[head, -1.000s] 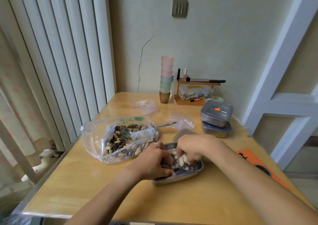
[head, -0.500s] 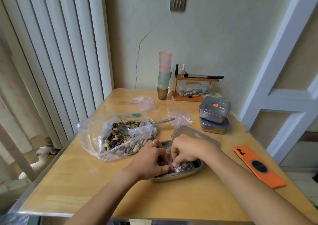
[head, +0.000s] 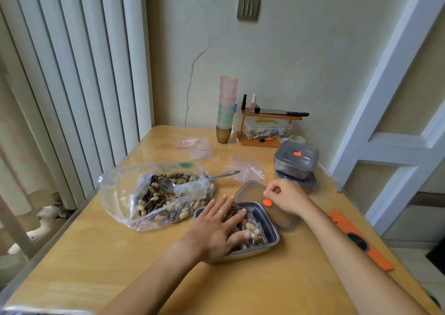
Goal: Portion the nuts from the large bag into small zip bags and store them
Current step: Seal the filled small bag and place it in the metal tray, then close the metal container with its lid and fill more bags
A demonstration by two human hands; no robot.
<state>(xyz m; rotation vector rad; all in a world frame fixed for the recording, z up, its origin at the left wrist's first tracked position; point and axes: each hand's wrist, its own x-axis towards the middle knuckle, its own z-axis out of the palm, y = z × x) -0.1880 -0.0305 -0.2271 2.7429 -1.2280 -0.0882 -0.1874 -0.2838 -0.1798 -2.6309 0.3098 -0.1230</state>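
Observation:
A large clear bag (head: 134,194) of peanuts and striped seeds lies open on the table's left, a metal spoon (head: 183,182) resting in it. In front of me an open steel container (head: 271,220) holds small filled zip bags (head: 252,230). My left hand (head: 216,228) lies flat with straight fingers pressing on those bags. My right hand (head: 284,196) hovers over the container's grey lid (head: 250,192), which lies behind and right of the container; its fingers are loosely curled and hold nothing I can see. Empty small zip bags (head: 243,170) lie farther back.
Two lidded steel containers (head: 296,163) are stacked at the right. A stack of plastic cups (head: 226,110) and a small wooden shelf (head: 267,126) stand at the wall. More zip bags (head: 196,146) lie at the back. An orange phone (head: 356,237) lies near the table's right edge.
Both hands were bunched inside the container over the bags. Now my left hand has flattened onto the bags and my right hand has lifted out and back over the lid.

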